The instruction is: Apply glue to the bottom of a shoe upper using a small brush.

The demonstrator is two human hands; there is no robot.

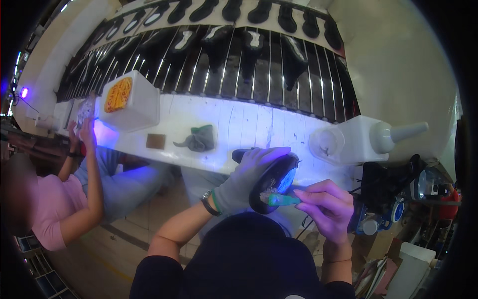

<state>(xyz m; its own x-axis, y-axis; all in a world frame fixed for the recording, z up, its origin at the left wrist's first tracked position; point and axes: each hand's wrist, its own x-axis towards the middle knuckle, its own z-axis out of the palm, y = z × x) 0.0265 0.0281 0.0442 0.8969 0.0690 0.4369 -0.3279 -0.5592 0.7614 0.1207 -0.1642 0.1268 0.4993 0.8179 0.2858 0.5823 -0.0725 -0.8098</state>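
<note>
My left hand (238,183), in a grey glove, is closed around a black shoe (265,183) over the near edge of the bench. The shoe is tilted with its underside toward my right hand, and part of that face glows blue. A small brush (283,200) with a teal handle is pinched in my bare right hand (327,207). Its bristles meet the near part of the shoe's underside. Most of the shoe's far side is hidden by the glove.
Black shoes and soles line the roller conveyor (234,92) and a shelf behind. On the white bench (239,119) are a white container (132,102), a brown square (156,141), a grey glove (200,139) and a white spouted bottle (356,142). A co-worker (59,209) sits at left.
</note>
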